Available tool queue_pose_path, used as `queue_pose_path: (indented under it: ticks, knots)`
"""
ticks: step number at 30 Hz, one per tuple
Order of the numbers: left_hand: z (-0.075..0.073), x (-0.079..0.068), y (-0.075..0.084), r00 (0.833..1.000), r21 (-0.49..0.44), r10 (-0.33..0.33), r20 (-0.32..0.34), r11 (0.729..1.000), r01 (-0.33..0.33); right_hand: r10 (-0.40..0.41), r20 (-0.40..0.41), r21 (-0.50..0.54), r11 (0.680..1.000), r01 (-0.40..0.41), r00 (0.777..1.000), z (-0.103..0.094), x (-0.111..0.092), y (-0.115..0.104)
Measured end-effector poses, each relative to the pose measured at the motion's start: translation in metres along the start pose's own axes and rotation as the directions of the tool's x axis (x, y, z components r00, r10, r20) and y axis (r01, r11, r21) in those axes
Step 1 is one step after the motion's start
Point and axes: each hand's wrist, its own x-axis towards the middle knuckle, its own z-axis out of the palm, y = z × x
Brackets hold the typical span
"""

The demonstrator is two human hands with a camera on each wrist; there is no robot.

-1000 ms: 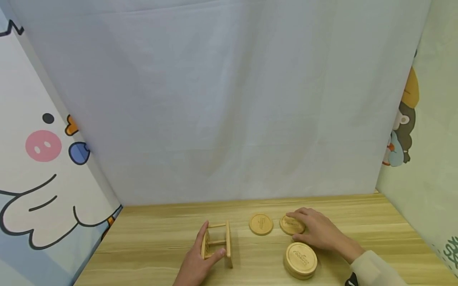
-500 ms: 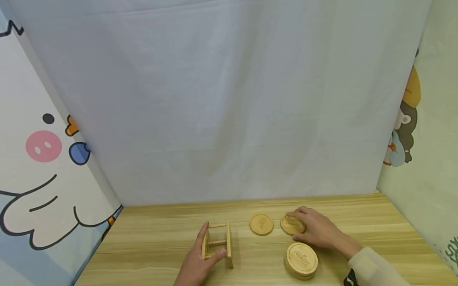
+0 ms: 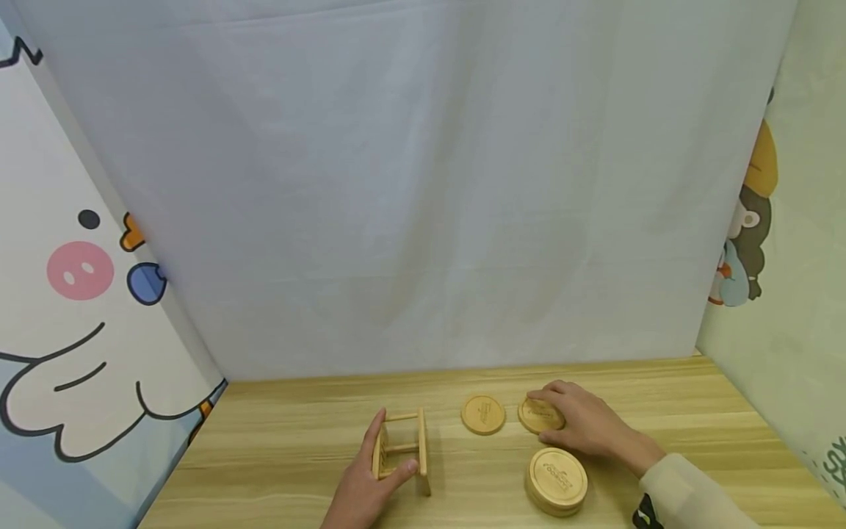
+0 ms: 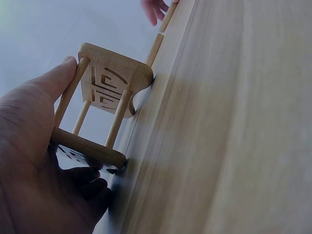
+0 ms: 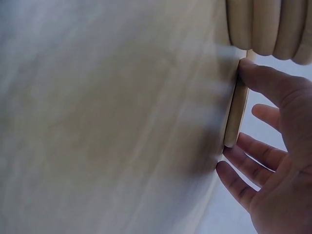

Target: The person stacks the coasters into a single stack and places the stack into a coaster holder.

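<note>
My left hand [image 3: 362, 485] holds a small wooden coaster holder [image 3: 423, 452], two end panels joined by round rods, standing on the table. In the left wrist view, cut-out slots show in the holder's panel [image 4: 109, 80], and the thumb lies along a rod. On the right, my right hand [image 3: 584, 422] has thumb and fingertips at opposite edges of a round wooden coaster [image 3: 540, 417] lying flat. The right wrist view shows this coaster [image 5: 236, 114] edge-on between them. Another coaster [image 3: 482, 415] lies flat between the holder and the right hand.
A stack of several coasters [image 3: 557, 481] stands just in front of the right hand. The wood-grain table [image 3: 291, 441] ends at a pale cloth [image 3: 423, 220] behind. Cartoon-printed panels border the left [image 3: 79, 367] and right [image 3: 780, 323] sides.
</note>
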Motion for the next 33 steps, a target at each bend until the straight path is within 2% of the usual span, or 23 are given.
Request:
queue_pose_path:
  ticks: [25, 33]
  knots:
    - [-0.0007, -0.0008, 0.0023, 1.000, 0.012, 0.028, -0.013, 1.000, -0.028, 0.000, 0.024, 0.048, 0.999, -0.001, 1.000, -0.0026, 0.0043, -0.0034]
    - [-0.0010, -0.0002, 0.0021, 1.000, 0.011, 0.026, -0.008, 1.000, -0.026, 0.040, 0.053, 0.077, 0.996, -0.044, 0.998, -0.0046, 0.0024, -0.0033]
